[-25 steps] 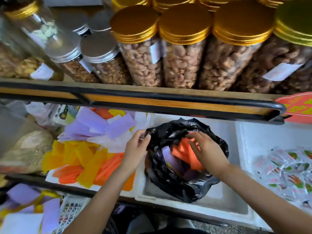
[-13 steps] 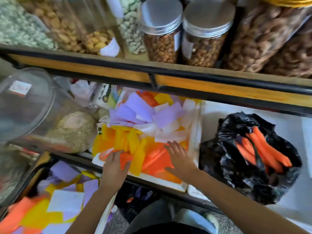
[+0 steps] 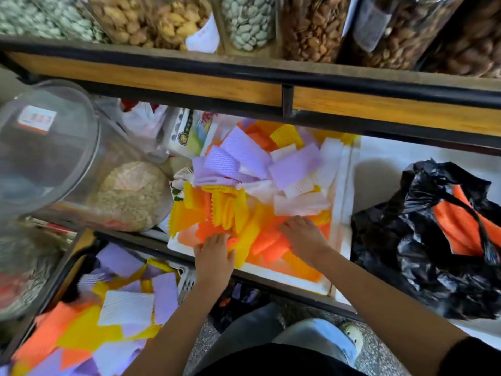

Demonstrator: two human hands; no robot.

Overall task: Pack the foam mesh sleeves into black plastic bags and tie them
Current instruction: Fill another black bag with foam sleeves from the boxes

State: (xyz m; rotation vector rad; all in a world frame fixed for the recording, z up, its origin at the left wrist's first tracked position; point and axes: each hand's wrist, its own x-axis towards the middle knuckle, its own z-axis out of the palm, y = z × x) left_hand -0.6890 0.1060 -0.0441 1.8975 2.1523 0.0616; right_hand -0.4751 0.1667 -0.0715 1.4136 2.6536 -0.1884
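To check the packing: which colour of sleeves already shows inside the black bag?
The orange sleeves: only orange shows in the bag's mouth; purple, white and yellow lie in the tray.

Both hands off bag (image 3: 423,267) since second ago: left hand (image 3: 214,251) no longer holds its rim, right hand (image 3: 303,234) no longer pushes sleeves inside. Both now at tray (image 3: 287,279), fingers resting on orange sleeves (image 3: 268,245) at near edge of pile. Since half second ago, left hand slightly further right, closer to right hand. Bag now stands alone at right, mouth open, bagged sleeves (image 3: 458,229) showing. View swung left.
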